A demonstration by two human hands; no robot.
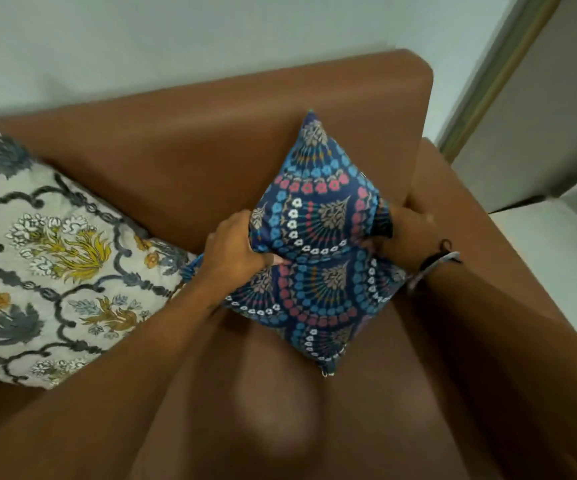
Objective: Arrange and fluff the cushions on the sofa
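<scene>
A dark blue cushion (318, 244) with blue, red and white flower arcs stands on one corner on the brown sofa (211, 140), near its right armrest. My left hand (235, 251) grips its left side and my right hand (404, 237) grips its right side, squeezing the middle inward. A white cushion (48, 258) with grey lattice and yellow flowers leans against the backrest at the left, touching the blue one's left corner.
The sofa's right armrest (460, 209) is just beyond my right hand. Behind the sofa is a pale wall (211, 32). A door frame (494, 74) and light floor (550, 258) lie to the right.
</scene>
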